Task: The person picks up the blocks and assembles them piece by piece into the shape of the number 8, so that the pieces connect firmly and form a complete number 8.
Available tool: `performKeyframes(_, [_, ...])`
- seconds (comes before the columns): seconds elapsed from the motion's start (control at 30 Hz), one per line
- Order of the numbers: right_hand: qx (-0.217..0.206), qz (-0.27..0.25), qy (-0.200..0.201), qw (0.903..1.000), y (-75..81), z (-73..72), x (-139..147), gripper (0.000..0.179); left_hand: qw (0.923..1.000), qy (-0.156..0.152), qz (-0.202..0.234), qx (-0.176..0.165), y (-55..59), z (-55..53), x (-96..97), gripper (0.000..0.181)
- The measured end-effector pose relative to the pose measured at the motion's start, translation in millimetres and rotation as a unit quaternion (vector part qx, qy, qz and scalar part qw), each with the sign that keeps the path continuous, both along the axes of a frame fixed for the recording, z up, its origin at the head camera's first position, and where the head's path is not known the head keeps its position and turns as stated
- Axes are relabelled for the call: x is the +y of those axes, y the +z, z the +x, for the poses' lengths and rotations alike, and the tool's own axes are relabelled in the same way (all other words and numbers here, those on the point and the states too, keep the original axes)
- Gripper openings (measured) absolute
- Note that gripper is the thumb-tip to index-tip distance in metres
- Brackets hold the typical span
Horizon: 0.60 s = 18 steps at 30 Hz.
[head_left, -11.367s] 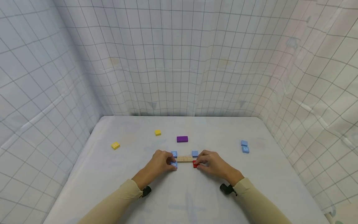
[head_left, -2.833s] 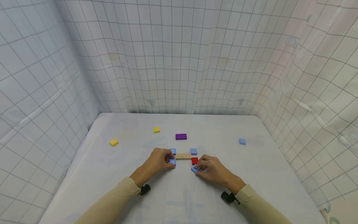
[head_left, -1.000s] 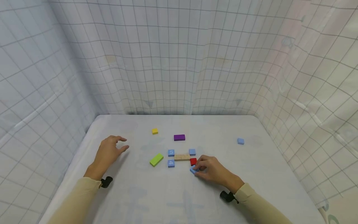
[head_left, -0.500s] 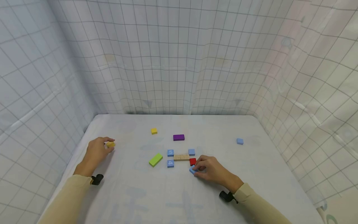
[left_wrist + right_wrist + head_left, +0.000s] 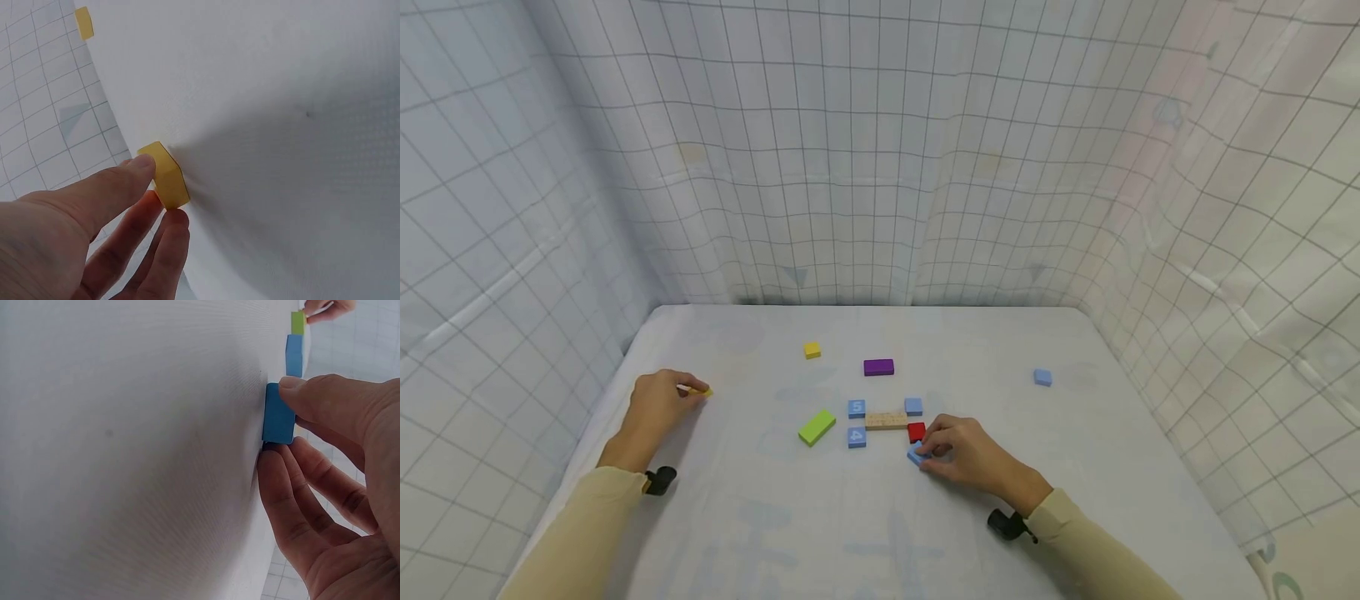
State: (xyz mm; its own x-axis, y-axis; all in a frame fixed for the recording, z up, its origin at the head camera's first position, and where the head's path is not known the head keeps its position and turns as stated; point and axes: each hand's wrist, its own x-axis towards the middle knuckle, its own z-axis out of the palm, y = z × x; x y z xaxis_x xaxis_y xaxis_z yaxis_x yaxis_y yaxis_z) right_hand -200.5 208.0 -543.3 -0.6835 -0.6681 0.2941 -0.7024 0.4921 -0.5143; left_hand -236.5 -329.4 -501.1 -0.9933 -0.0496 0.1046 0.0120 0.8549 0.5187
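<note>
On the left side of the table my left hand [image 5: 655, 408] pinches a yellow block [image 5: 167, 175] between thumb and fingers. My right hand [image 5: 966, 450] grips a blue block [image 5: 279, 414] by its edges, low over the cloth, just in front of a red block [image 5: 917, 432]. That red block sits at the right end of a flat wooden strip [image 5: 886, 422]. Two blue blocks stand at the strip's left end, one marked 5 [image 5: 857, 408] and one marked 4 [image 5: 857, 437]. Behind its right end lies a plain blue block [image 5: 913, 407].
A lime green block [image 5: 817, 427] lies slantwise left of the group. Farther back are a purple block [image 5: 878, 367] and a second yellow block [image 5: 812, 350]. One more blue block [image 5: 1042, 377] rests at the right. Checked curtains [image 5: 880, 167] enclose the white table.
My left hand has left the blue 4 block, moved left and taken hold of the yellow block, which now tilts in its fingers. The green block came into sight. My right hand stays in place.
</note>
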Motion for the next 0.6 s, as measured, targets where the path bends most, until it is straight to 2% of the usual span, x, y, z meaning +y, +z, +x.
performKeyframes(0.27, [-0.013, 0.0, -0.005, 0.9999, -0.9, 0.8, -2, 0.011, 0.9999, -0.007, -0.004, -0.011, -0.1, 3.5, 7.5, 0.009])
performKeyframes(0.43, [-0.014, 0.002, -0.004, 0.9999, 0.0, 0.9, -2, 0.011, 0.9995, -0.031, -0.004, -0.008, 2.5, 8.3, 16.9, 0.01])
performKeyframes(0.6, [-0.016, 0.004, -0.007, 0.9998, 0.6, 0.3, -1, 0.012, 0.9985, -0.046, -0.004, -0.03, 4.3, 14.2, 29.9, 0.012])
